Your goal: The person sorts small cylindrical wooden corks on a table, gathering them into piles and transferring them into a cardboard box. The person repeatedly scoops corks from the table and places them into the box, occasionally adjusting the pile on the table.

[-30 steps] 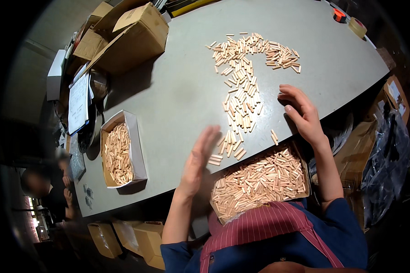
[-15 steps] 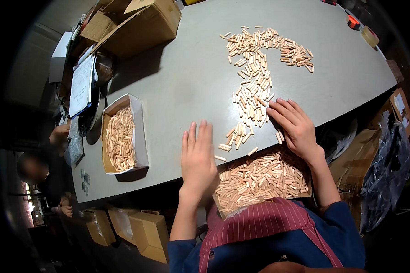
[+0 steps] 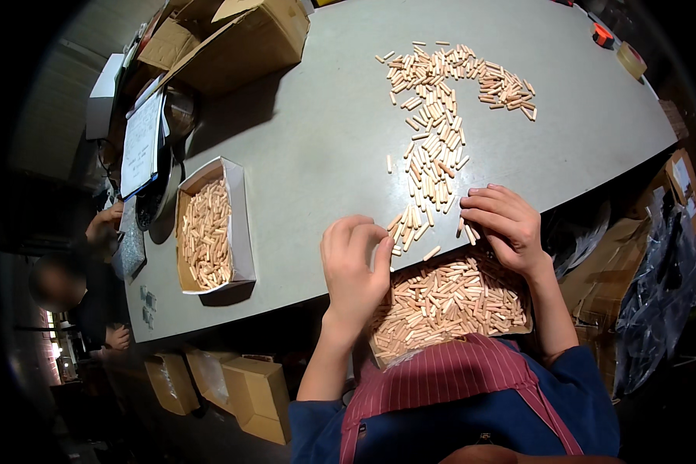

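Loose wooden dowels [image 3: 435,155] lie in a long curved trail on the grey table, running down to its front edge. My left hand [image 3: 353,259] rests at the left of the trail's near end, fingers bent and thumb apart, beside a few dowels. On the other side, my right hand [image 3: 506,228] lies with fingers loosely stretched over the table, next to a few dowels by the edge. Neither hand visibly grips a dowel. Below the edge, between my forearms, a box full of dowels [image 3: 460,301] sits against my striped apron.
A small open carton [image 3: 243,224] of dowels stands to the left on the table [image 3: 317,147]. A large cardboard box [image 3: 247,50] and a clipboard [image 3: 141,147] are farther back. Tape rolls [image 3: 631,60] lie far right. Another person's hand [image 3: 104,222] shows at left.
My left hand has come down and right toward the near dowels, its fingers now bent. My right hand has shifted slightly down toward the edge.
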The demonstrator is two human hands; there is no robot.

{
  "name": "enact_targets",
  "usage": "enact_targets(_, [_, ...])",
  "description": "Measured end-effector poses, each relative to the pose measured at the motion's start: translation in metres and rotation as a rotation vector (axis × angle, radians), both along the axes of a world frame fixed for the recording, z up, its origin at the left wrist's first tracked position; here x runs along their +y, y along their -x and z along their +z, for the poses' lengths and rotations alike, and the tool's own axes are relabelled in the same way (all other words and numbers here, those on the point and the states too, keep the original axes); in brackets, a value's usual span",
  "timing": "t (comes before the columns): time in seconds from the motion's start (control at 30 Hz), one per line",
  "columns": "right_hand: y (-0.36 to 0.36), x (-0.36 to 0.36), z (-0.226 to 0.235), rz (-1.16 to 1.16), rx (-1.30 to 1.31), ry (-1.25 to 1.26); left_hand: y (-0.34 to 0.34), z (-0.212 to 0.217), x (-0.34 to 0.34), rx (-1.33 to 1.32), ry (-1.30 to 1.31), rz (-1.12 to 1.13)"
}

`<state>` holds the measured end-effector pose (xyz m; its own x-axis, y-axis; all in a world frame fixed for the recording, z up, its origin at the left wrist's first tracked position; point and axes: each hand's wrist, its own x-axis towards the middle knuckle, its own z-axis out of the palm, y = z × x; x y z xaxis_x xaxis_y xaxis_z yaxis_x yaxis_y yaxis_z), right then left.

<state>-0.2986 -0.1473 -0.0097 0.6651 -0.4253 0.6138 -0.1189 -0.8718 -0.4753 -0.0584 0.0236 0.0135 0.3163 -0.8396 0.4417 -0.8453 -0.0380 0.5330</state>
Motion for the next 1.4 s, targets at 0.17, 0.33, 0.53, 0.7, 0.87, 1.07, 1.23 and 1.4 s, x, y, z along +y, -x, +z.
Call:
enact_targets(0.17, [0.000, 0.000, 0.001, -0.004, -0.014, 0.003, 0.009, 0.007, -0.003, -0.083, -0.051, 0.048])
enact_targets(0.33, [-0.001, 0.001, 0.002, -0.022, -0.014, 0.019, 0.022, 0.006, -0.010, -0.247, -0.019, 0.097])
enact_targets(0.53, [-0.001, 0.001, 0.000, -0.072, -0.090, 0.020, 0.008, 0.003, -0.009, 0.019, -0.072, 0.016])
enact_targets(0.7, [-0.006, 0.003, 0.002, -0.100, -0.125, -0.004, -0.001, 0.002, -0.005, 0.302, -0.045, -0.039])
enact_targets(0.87, [-0.017, 0.009, 0.006, -0.014, -0.125, -0.041, 0.005, -0.006, -0.003, 0.638, 0.063, -0.119])
enact_targets(1.07, [-0.018, 0.017, 0.002, 0.235, -0.103, -0.159, 0.002, -0.004, 0.003, 1.073, 0.126, -0.067])
enact_targets(1.23, [-0.049, 0.015, 0.023, 0.250, -0.005, 0.095, 0.001, -0.009, -0.002, 1.017, 0.173, -0.010])
enact_targets(1.4, [-0.050, 0.018, 0.012, 0.241, 0.098, 0.199, 0.002, -0.008, -0.002, 0.962, 0.121, 0.064])
